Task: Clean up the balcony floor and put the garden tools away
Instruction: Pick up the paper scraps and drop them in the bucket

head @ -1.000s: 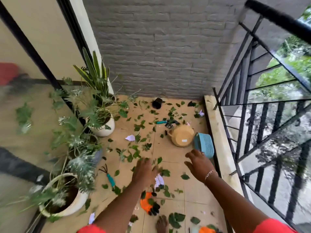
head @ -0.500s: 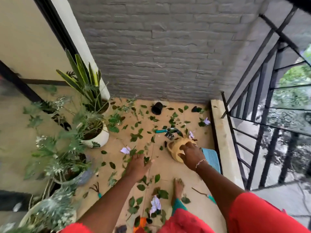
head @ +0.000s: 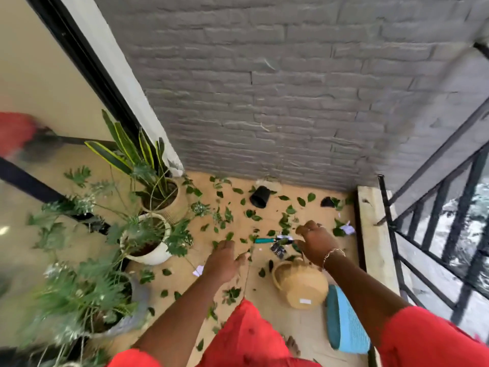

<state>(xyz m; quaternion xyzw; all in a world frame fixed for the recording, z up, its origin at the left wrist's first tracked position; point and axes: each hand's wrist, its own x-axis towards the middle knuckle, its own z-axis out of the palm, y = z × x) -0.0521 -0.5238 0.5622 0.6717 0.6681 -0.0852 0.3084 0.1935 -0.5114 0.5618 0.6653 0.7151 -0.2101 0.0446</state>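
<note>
Right hand [head: 315, 243] having left tan basket [head: 301, 287], now reaching beyond it; left hand [head: 223, 260] advancing too. Right fingers hanging loosely curled and spread, pinching nothing, tips hovering just beside metal end of teal-handled tool [head: 267, 240], likely lining up for pickup. Tool lying flat on floor [head: 259, 303], handle pointing toward left fingertips. Left fingers drooping relaxed, gripping nothing visible, probably steadying or heading for leaves [head: 301, 201]. Basket lying tipped behind right fingers, probably waiting for tools.
</note>
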